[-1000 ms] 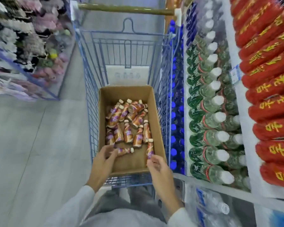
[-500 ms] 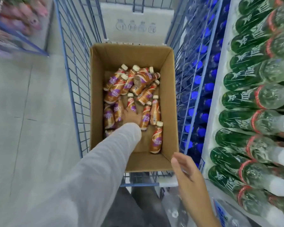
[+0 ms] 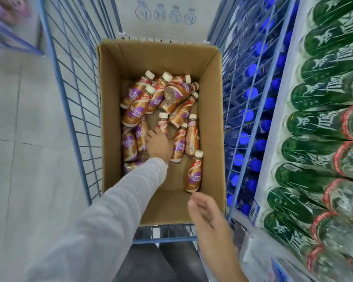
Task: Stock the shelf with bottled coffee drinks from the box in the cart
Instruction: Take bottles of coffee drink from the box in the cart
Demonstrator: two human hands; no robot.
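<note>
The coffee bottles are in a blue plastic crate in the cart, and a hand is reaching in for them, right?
Not quite. The head view shows a brown cardboard box, not a blue plastic crate. The coffee bottles do lie in it, inside the cart, and the left hand reaches in.

The blue wire cart [image 3: 69, 119] carries an open cardboard box [image 3: 211, 119]; coffee bottles [image 3: 194, 176] lie jumbled on its floor. A white carton [image 3: 165, 27] stands behind it.
</note>
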